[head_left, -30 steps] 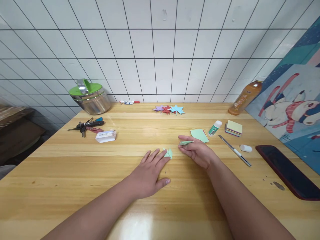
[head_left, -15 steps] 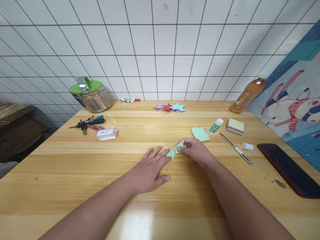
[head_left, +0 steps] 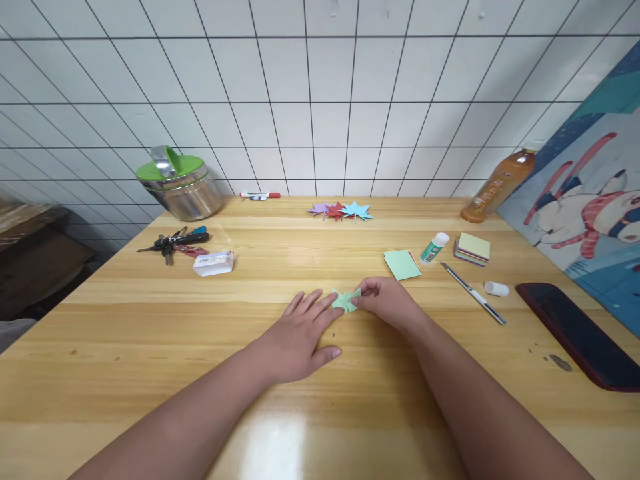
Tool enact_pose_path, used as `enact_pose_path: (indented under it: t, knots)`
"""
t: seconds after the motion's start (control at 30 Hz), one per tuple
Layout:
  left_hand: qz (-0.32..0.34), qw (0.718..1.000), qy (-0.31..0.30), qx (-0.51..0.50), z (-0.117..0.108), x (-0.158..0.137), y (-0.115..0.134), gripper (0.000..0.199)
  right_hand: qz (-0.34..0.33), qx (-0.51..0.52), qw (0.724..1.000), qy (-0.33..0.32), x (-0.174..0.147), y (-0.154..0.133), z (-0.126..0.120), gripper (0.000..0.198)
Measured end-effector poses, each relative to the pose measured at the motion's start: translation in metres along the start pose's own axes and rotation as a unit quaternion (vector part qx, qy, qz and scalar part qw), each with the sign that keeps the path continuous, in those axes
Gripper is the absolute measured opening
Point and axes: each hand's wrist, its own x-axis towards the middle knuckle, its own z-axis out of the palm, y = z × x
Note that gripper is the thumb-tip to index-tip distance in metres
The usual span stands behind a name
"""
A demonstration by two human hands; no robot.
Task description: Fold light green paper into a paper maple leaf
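Observation:
Two pale green folded paper pieces meet on the wooden table in front of me. My left hand (head_left: 305, 337) lies flat with its fingers spread, its fingertips pressing the left paper piece (head_left: 341, 301) to the table. Between thumb and fingers, my right hand (head_left: 387, 300) pinches the right paper piece (head_left: 356, 297), whose inner edge touches or overlaps the left one; I cannot tell which. Farther back by the wall lie finished-looking paper leaves: a purple one (head_left: 319, 210), a red one (head_left: 336, 212) and a light blue one (head_left: 356, 211).
Right of my hands are green paper squares (head_left: 402, 265), a glue stick (head_left: 434, 248), its white cap (head_left: 496, 289), a craft knife (head_left: 473, 292), a paper stack (head_left: 473, 248), a phone (head_left: 575, 333) and a bottle (head_left: 500, 183). Leftward stand a steel pot (head_left: 193, 193), keys (head_left: 173, 243) and a small box (head_left: 213, 263).
My right hand has brought its green paper piece leftward and down against the other piece, closing the gap between them. My left hand stays in place. The view has tilted slightly.

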Motion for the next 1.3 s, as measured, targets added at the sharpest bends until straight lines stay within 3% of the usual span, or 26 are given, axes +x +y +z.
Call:
enact_pose_path:
  t: [0.23, 0.5, 0.63, 1.3]
  knots:
    - [-0.004, 1.0, 0.007, 0.014, 0.0039, -0.0005, 0.0002, 0.058, 0.008, -0.08, 0.997, 0.001, -0.0007, -0.0024, 0.0039, 0.018]
    - [0.013, 1.0, 0.007, 0.009, 0.0022, 0.0001, 0.0007, 0.057, -0.036, -0.221, 0.975, -0.004, 0.0003, -0.0023, 0.0001, 0.021]
    - [0.019, 1.0, 0.001, 0.008, 0.0004, 0.0011, 0.0005, 0.056, -0.033, -0.274, 0.961, 0.027, 0.0009, -0.0061, 0.0015, 0.024]
    - [0.013, 1.0, 0.006, -0.002, 0.0011, 0.0003, -0.0003, 0.059, -0.049, -0.308, 0.95, 0.021, 0.0, -0.0069, 0.0018, 0.026]
